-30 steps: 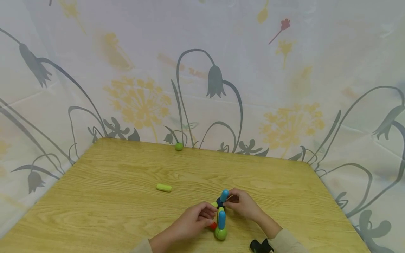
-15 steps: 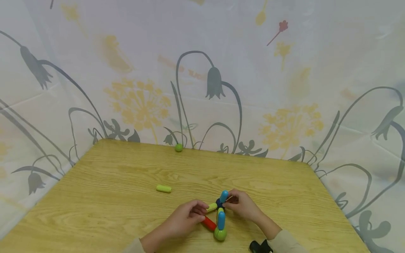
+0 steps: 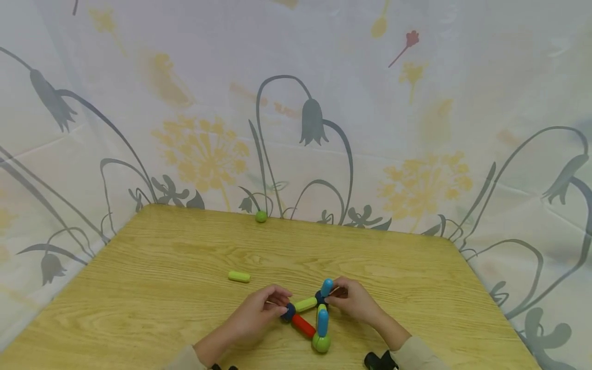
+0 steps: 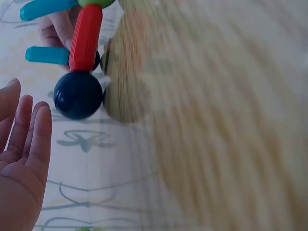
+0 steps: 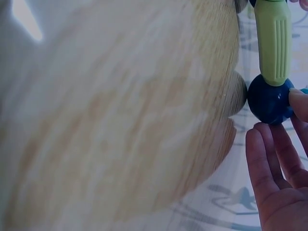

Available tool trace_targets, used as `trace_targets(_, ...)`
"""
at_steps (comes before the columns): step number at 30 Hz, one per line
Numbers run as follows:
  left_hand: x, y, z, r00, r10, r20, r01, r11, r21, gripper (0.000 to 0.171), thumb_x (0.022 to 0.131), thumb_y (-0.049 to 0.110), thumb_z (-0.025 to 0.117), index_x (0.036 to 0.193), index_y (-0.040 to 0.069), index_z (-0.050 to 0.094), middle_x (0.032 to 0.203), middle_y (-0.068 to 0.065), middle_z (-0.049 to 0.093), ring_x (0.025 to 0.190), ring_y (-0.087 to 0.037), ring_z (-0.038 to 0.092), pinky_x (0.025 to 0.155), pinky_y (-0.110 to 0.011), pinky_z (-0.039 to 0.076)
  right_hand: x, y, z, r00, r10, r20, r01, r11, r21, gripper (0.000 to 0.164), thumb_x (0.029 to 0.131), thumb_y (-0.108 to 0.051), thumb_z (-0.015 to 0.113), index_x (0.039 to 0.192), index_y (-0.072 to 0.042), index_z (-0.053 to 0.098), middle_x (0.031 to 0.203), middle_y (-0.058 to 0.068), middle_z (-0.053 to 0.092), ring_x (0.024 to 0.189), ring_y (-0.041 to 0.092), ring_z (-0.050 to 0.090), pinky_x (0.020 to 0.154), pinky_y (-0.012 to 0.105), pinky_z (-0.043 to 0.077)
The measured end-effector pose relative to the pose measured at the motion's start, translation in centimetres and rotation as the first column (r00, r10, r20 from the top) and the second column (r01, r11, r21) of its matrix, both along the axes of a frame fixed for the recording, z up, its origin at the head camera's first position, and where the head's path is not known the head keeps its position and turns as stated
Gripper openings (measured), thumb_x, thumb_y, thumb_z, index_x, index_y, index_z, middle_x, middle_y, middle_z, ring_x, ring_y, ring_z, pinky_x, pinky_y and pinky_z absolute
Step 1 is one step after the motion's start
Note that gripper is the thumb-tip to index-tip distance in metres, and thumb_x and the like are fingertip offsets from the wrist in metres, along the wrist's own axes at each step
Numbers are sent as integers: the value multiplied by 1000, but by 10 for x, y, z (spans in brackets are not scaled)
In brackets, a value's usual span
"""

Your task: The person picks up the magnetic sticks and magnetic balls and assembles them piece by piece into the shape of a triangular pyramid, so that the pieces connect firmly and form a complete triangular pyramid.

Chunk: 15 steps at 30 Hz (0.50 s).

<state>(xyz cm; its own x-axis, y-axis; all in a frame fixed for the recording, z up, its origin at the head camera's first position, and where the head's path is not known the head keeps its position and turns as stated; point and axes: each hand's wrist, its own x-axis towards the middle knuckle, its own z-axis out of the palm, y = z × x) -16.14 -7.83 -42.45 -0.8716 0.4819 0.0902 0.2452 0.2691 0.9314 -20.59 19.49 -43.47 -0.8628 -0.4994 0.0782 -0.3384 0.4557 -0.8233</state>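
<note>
A triangle of magnetic sticks and balls lies on the table. Its red stick (image 3: 303,326) joins a green ball (image 3: 321,343) to a dark blue ball (image 4: 78,95) at the left corner. Yellow-green sticks (image 3: 306,304) form the other sides, meeting at a second dark blue ball (image 5: 270,100). Light blue sticks (image 3: 322,322) stand up from the green ball and the far corner. My left hand (image 3: 254,314) is beside the left ball, its fingers extended and apart from it in the left wrist view. My right hand (image 3: 353,299) pinches the far ball between thumb and fingers.
A loose yellow-green stick (image 3: 239,276) lies left of the triangle. Against the patterned backdrop, a green ball (image 3: 261,216) sits at the back edge of the wooden table (image 3: 162,246). Black wrist gear (image 3: 381,361) shows by the right sleeve.
My left hand has drawn back to the left, uncovering the red stick, a yellow-green stick and the left dark blue ball. The right hand stays at the far ball.
</note>
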Motion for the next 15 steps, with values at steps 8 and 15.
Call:
trace_targets(8,-8,-15,1,999,30,-41,-29,1000,9,26,92,6,57,117,-3,55,107,-12,58,98,-25,56,80,-34,48,0,1,1,1000,-10,7,10,1000,6,14,88,-10,65,99,-2,64,96,5,58,90,26,62,72,25,51)
trace_targets(15,-15,-32,3,994,90,-65,-92,995,-33,25,93,5,56,117,-3,55,108,-13,58,99,-25,55,82,-34,47,1,0,2,1000,-6,3,6,1000,-4,15,87,-8,66,98,0,64,96,6,58,89,26,62,71,26,51)
